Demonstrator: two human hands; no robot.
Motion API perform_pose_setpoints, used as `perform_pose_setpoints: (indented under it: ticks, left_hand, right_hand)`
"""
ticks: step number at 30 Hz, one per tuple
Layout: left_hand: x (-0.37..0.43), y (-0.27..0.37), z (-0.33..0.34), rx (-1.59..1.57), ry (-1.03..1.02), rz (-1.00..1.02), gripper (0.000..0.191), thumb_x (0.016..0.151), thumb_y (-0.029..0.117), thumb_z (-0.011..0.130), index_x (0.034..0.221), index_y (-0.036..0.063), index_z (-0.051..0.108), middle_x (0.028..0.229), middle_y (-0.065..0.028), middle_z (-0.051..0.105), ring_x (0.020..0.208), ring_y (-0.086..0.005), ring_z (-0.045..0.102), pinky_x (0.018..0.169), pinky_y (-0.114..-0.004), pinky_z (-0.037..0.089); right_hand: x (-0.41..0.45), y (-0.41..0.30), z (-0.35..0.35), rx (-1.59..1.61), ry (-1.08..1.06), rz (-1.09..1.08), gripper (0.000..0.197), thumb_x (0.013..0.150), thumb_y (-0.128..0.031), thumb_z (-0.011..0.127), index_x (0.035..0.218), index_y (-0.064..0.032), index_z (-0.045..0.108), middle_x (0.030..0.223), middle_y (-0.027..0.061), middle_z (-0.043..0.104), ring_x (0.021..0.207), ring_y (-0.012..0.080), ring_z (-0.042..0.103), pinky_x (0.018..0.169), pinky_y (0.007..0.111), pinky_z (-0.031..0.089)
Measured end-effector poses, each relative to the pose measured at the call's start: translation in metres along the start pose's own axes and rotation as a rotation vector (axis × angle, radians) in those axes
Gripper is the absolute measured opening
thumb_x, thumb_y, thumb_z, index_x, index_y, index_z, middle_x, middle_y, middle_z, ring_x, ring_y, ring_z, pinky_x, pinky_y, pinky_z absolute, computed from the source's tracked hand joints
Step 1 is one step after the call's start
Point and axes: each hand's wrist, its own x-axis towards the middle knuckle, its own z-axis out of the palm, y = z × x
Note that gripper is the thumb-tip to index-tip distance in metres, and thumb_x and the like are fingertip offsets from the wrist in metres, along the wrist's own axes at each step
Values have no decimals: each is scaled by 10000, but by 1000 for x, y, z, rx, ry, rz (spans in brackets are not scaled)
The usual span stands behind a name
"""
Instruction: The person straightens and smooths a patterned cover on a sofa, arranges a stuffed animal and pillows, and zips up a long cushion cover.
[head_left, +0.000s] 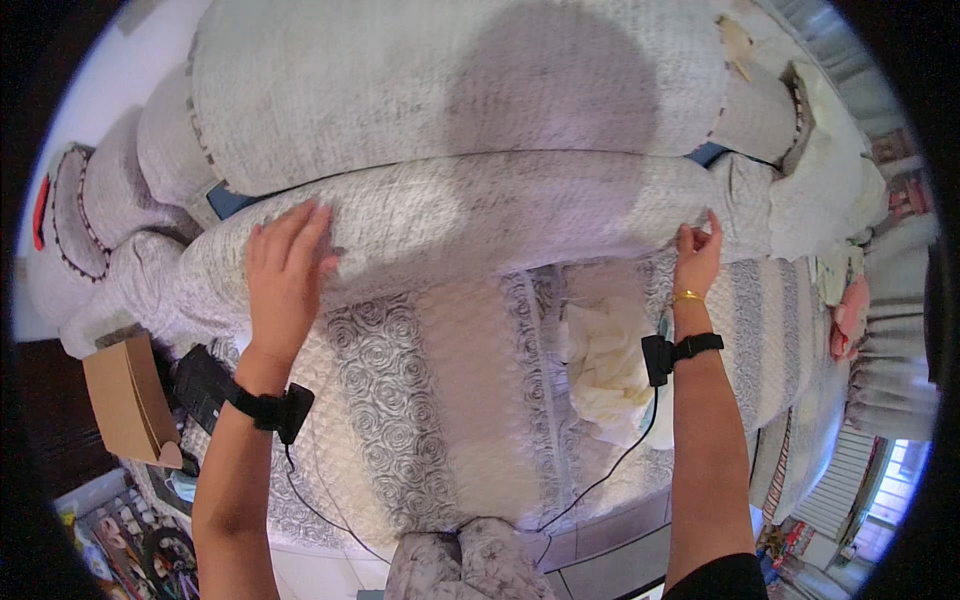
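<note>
A long padded section of a sofa (465, 202), in a grey-white flecked fabric cover, stretches across the view. My left hand (289, 247) is over its left part, fingers extended and thumb apart, with nothing held; whether it touches the fabric is unclear. At the section's lower right edge is my right hand (699, 251), with some fingers curled and a gap between thumb and forefinger. No fabric shows gripped in it. Higher up lies a broad panel (322, 90) in the same fabric, separated by a dark crease. Blue material (229, 201) shows at the crease's left end.
Below spreads a striped quilted cover (480, 360) with rose patterns. A crumpled cream cloth (604, 367) lies on it near my right forearm. Left are a cardboard box (127, 401), a black object (202, 390) and a crate of small items (135, 532). Thin cables (615, 461) trail from both wrist straps.
</note>
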Motion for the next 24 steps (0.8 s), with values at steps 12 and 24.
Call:
perform_pose_setpoints:
  ticks: [12, 24]
  left_hand:
    - [58, 74, 25, -107, -186, 72, 814, 712, 245, 815, 1449, 357, 488, 1410, -48, 511, 1291, -301, 463, 1127, -572, 318]
    - [65, 66, 35, -178, -171, 26, 776, 714, 258, 813, 1426, 359, 521, 1290, -38, 572, 1219, -272, 493, 1112, -548, 333]
  right_hand:
    - [88, -28, -11, -250, 25, -241, 153, 934, -167, 605, 1017, -41, 634, 914, 209, 698, 849, 415, 667, 742, 455, 522]
    - [82, -45, -8, -371, -183, -431, 195, 910, -147, 640, 1094, -162, 702, 940, 160, 647, 909, 361, 626, 768, 434, 518]
